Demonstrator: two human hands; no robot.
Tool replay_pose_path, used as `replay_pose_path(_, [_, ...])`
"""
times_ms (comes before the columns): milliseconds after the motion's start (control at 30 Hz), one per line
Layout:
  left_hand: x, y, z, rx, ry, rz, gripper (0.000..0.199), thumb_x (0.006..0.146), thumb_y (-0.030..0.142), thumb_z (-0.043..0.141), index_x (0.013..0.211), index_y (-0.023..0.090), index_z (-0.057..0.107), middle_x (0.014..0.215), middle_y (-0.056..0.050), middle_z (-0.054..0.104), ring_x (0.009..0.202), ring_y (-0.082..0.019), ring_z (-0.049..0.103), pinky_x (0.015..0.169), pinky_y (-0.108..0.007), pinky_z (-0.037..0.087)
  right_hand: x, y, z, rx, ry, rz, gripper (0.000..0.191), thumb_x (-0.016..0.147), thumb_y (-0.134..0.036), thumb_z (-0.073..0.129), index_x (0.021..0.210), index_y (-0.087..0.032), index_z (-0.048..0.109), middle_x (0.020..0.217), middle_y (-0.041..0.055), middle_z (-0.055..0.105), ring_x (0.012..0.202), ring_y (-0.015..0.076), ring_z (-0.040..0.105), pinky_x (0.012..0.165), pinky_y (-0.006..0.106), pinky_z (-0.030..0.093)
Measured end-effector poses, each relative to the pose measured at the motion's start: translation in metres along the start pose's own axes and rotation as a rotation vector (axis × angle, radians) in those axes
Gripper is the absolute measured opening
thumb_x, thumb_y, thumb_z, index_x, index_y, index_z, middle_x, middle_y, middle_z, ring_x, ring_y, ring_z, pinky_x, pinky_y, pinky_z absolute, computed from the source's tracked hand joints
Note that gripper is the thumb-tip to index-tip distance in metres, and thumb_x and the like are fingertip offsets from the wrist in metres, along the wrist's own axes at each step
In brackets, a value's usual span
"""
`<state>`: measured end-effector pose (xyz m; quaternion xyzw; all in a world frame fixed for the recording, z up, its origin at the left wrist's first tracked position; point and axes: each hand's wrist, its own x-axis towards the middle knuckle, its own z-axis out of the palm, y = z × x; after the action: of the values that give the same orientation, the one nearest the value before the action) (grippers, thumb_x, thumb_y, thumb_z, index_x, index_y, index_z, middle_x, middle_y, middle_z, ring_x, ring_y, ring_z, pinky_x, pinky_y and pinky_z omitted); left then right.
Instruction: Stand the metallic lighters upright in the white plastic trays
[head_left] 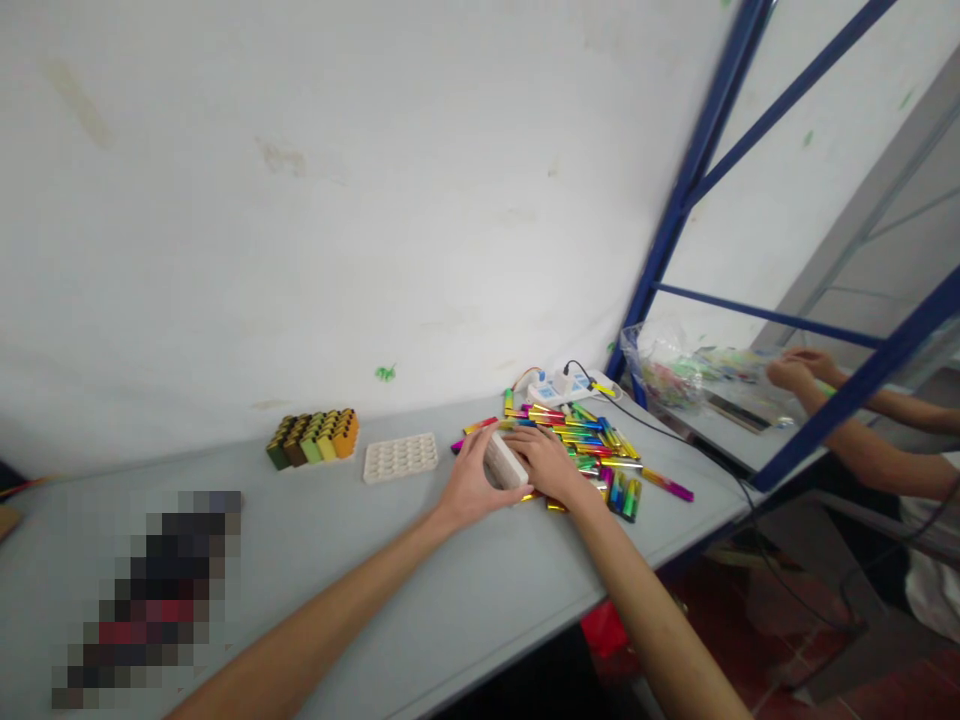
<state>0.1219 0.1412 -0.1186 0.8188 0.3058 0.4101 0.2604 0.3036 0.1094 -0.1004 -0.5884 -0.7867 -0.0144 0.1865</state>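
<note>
My left hand (pixel 472 482) is wrapped round a pale block-like tray (pixel 507 460), held tilted with its narrow side toward me. My right hand (pixel 547 462) is close against the tray's right side, fingers bent toward it. Those fingertips are partly hidden, and whatever they hold does not show. Under and behind both hands lies a loose pile of shiny metallic-coloured tubes (pixel 592 448), in gold, red, green, blue and purple. Left of my left hand, a white tray with rows of round holes (pixel 400 457) lies flat on the grey table (pixel 360 570).
At the left stands a block of upright tubes (pixel 313 437) in green, brown, yellow and orange. A white power strip (pixel 574 386) with cables sits by the wall. Blue metal posts (pixel 667 230) rise at the right. Beyond them are another person's hands (pixel 806 370) and a plastic bag (pixel 664 365).
</note>
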Motion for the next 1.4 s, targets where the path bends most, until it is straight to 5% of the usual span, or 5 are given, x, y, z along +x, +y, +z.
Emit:
replay_pose_path(367, [-0.001,0.002,-0.007,0.022,-0.062,0.015,0.091,0.068,0.043,0.086,0.145,0.027,0.042,0.145,-0.009,0.049,0.138,-0.031,0.045,0.119,-0.048,0.036,0.0,-0.009,-0.003,0.052,0.01,-0.109,0.034,0.097,-0.024,0.055,0.13,-0.025,0.066,0.141,0.009,0.063,0.137,0.024,0.05,0.121,0.054,0.015])
replay_pose_path(633, [-0.011,0.006,-0.03,0.106,-0.126,-0.022,0.083,0.068,0.043,0.086,0.14,0.026,0.049,0.136,-0.01,0.049,0.132,-0.031,0.05,0.117,-0.047,0.04,0.001,-0.009,0.003,0.028,0.021,-0.1,0.033,0.104,-0.029,0.044,0.128,-0.028,0.067,0.139,0.007,0.064,0.131,0.0221,0.055,0.116,0.049,0.027])
replay_pose_path(900, [-0.058,0.008,-0.073,0.423,-0.04,-0.012,0.073,0.071,0.058,0.082,0.131,0.027,0.056,0.155,-0.011,0.026,0.139,-0.037,0.043,0.112,-0.05,0.045,0.001,-0.006,0.007,0.045,0.055,-0.117,0.033,0.106,-0.036,0.042,0.124,-0.027,0.068,0.133,0.0057,0.069,0.127,0.0216,0.059,0.112,0.048,0.032])
replay_pose_path(1233, [-0.13,0.01,-0.132,0.69,-0.129,0.09,0.069,0.082,0.062,0.07,0.14,0.029,0.055,0.136,-0.011,0.06,0.127,-0.036,0.057,0.108,-0.053,0.05,0.0,-0.004,0.008,0.069,0.048,-0.098,0.033,0.106,-0.036,0.043,0.122,-0.027,0.071,0.134,0.006,0.069,0.127,0.0237,0.06,0.114,0.051,0.032])
replay_pose_path(1400, [-0.163,0.014,-0.141,0.77,-0.187,0.146,0.065,0.092,0.051,0.062,0.152,0.033,0.045,0.146,-0.009,0.055,0.131,-0.034,0.056,0.107,-0.05,0.051,0.0,-0.005,0.008,0.078,0.034,-0.091,0.033,0.105,-0.035,0.044,0.123,-0.027,0.07,0.135,0.0068,0.068,0.127,0.0234,0.059,0.115,0.052,0.031])
